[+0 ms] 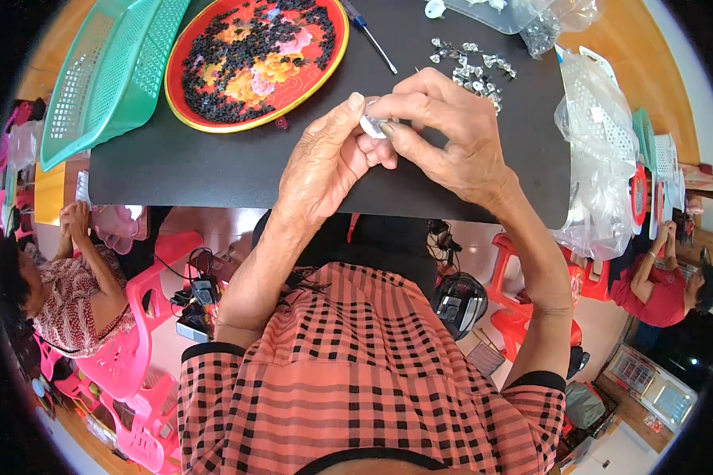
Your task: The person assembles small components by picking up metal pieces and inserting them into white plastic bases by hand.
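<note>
Just above the near edge of the black table (190,170), my left hand (325,162) holds a small white round part (374,127) between thumb and fingers. My right hand (455,134) meets it from the other side, its thumb and forefinger pinched at the part. Whether a smaller piece sits between the right fingertips is hidden. Beyond my right hand lies a loose cluster of small clear and black pieces (474,70). A screwdriver (379,46) with a dark blue handle rests farther back, beside a red floral tray (340,39) scattered with many tiny black pieces (206,89).
A green perforated basket (135,87) stands at the far left. Clear plastic bags (598,174) hang over the right edge, and a bag of dark bits (540,33) lies at the back. People sit left (83,293) and right (653,285), near pink (123,364) and red chairs.
</note>
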`<state>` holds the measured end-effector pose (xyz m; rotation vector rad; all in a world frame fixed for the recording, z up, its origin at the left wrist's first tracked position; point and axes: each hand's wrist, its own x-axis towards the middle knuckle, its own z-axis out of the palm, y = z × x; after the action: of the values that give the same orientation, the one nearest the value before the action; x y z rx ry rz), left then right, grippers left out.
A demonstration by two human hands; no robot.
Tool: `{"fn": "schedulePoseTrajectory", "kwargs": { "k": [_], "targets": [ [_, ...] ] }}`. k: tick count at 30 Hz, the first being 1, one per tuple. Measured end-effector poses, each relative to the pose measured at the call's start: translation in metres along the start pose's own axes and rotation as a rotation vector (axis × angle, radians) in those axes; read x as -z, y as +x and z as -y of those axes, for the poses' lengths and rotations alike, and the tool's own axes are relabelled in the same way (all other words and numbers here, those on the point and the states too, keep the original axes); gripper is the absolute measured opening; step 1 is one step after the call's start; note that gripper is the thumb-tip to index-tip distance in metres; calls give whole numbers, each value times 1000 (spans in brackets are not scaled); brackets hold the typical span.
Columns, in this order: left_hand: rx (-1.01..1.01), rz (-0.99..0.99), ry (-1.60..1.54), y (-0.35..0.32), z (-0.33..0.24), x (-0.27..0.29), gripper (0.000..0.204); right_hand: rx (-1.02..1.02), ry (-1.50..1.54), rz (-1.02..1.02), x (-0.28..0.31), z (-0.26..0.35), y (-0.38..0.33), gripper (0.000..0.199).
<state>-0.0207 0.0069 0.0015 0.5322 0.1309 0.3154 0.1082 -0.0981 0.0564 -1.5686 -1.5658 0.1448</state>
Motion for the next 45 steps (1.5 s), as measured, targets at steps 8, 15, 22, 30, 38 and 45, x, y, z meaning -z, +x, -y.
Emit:
{"fn": "schedulePoseTrajectory", "kwargs": {
  "k": [8,15,22,30,38,45],
  "targets": [
    [-40,-33,8,-2,0,-4,32,123,-174,-38,-4,-4,-5,25],
    [-128,-101,196,-4,2,-7,33,-164,183,-72,-8,0,-14,19],
    [-61,-72,154,-4,0,-8,34,-258,353,-12,-5,-5,-12,12],
    [-34,25,116,-1,1,-2,35,-204,263,-19,-2,-9,-13,14],
    [-45,47,92,-1,2,-2,36,-72,157,-23,2,-12,-10,18],
    [-45,19,118,-2,2,-2,36,-32,-3,-16,3,-7,-7,20]
  ]
}}
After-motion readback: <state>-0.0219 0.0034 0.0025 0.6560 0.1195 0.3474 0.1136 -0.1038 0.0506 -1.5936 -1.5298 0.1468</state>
